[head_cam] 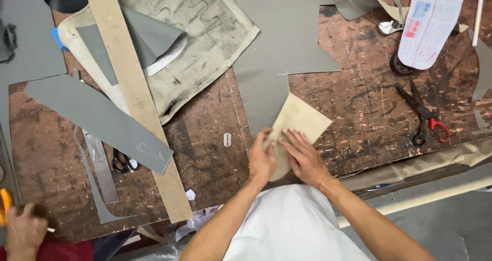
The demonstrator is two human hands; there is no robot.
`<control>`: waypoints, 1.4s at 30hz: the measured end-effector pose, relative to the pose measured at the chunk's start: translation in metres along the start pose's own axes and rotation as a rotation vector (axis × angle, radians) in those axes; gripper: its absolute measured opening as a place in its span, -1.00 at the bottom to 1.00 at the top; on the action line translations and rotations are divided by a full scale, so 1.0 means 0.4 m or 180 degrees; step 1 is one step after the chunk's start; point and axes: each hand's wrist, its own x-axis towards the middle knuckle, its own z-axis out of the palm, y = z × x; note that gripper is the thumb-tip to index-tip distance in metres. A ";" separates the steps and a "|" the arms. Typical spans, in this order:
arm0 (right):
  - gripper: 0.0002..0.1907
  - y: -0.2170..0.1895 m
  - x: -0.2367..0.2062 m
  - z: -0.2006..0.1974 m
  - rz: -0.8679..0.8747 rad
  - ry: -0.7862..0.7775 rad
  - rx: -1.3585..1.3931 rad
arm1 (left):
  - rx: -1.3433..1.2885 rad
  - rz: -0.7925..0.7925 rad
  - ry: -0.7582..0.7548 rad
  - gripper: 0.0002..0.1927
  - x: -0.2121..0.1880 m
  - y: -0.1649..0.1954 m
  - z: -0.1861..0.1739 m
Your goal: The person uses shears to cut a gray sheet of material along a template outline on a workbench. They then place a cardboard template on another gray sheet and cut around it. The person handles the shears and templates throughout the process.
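Note:
A tan, roughly kite-shaped pattern piece (300, 118) lies on a sheet of grey material (279, 45) near the front edge of the worn wooden table (210, 153). My left hand (261, 158) grips the near left edge of the tan piece, fingers curled over it. My right hand (303, 156) lies flat on the same piece, fingers spread and pressing it down. The near end of the piece is hidden under both hands.
Red-handled scissors (425, 117) lie to the right, a printed paper sheet (429, 26) behind them. A long wooden straightedge (134, 94) crosses grey cut strips (97, 118) at left. Black scissors (123, 162), a razor blade (227, 139) and padded beige fabric (205, 40) lie around. Another person's hand (23, 230) shows bottom left.

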 end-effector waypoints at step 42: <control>-0.41 0.035 0.053 0.034 0.0618 0.0165 -0.0096 | 0.0897 -0.0058 0.0626 -0.72 0.214 -0.017 -0.138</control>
